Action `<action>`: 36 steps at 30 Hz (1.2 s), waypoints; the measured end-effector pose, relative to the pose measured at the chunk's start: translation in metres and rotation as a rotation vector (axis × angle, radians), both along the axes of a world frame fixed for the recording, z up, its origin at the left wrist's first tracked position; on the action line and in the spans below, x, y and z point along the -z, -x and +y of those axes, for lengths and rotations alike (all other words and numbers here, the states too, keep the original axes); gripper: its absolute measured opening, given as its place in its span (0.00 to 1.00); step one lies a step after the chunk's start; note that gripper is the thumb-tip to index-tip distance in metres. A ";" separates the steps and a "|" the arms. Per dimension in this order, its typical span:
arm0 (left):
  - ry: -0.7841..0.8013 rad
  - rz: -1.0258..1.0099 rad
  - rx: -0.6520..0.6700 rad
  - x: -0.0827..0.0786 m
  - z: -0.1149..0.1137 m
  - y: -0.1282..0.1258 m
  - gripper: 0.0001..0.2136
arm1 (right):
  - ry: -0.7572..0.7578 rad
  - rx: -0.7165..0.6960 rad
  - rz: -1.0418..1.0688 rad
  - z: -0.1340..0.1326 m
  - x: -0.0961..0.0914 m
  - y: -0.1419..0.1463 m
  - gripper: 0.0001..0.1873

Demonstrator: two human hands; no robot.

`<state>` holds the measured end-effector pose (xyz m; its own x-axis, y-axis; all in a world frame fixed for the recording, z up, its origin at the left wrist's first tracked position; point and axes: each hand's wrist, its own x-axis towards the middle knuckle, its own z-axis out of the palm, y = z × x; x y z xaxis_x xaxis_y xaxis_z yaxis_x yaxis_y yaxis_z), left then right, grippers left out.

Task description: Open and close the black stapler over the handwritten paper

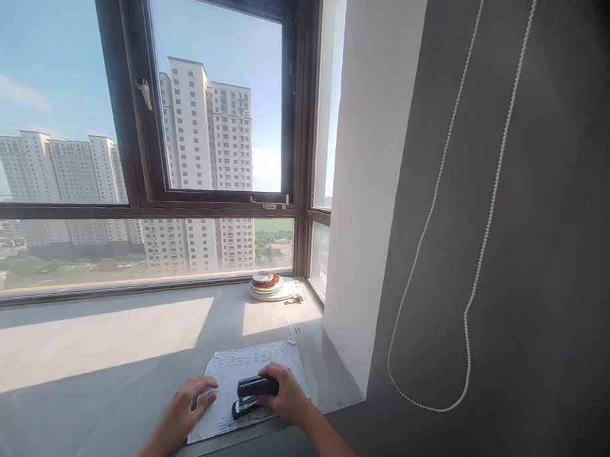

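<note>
A printed sheet of paper (253,367) lies on the grey window ledge (105,355) near its front edge. My right hand (286,394) is closed around a black stapler (254,393), whose jaws sit over the paper's near part. My left hand (191,404) rests on the paper's left side with fingers curled, pressing the sheet down; I cannot see anything inside it.
A stack of round plates or lids (267,286) sits in the ledge's far right corner by the window frame (300,208). A white beaded blind cord (453,274) hangs in a loop on the dark wall at right. A white pillar (366,190) bounds the ledge.
</note>
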<state>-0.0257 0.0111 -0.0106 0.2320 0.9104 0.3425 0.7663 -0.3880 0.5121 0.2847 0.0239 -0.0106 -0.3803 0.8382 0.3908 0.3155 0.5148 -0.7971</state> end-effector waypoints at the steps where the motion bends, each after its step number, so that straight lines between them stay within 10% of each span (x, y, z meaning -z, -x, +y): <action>1: -0.014 0.068 -0.040 0.002 0.001 0.014 0.20 | 0.002 0.006 -0.007 0.000 0.000 -0.007 0.21; 8: -0.017 0.246 -0.308 0.029 0.005 0.105 0.24 | 0.047 0.051 -0.022 0.000 -0.005 -0.059 0.17; 15: -0.014 0.259 -0.376 0.030 0.001 0.093 0.24 | 0.123 0.051 -0.070 0.003 -0.015 -0.078 0.17; 29: 0.059 0.099 -0.199 -0.001 -0.012 0.087 0.26 | 0.057 -0.221 -0.064 -0.007 -0.014 0.041 0.18; 36: 0.099 0.273 -0.183 -0.004 -0.014 0.078 0.26 | 0.008 -0.192 -0.062 -0.008 -0.011 0.057 0.18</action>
<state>-0.1038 -0.0026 -0.0064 0.1327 0.9711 0.1983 0.9328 -0.1900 0.3063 0.2280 0.0162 0.0001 -0.5565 0.7511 0.3551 0.2609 0.5638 -0.7836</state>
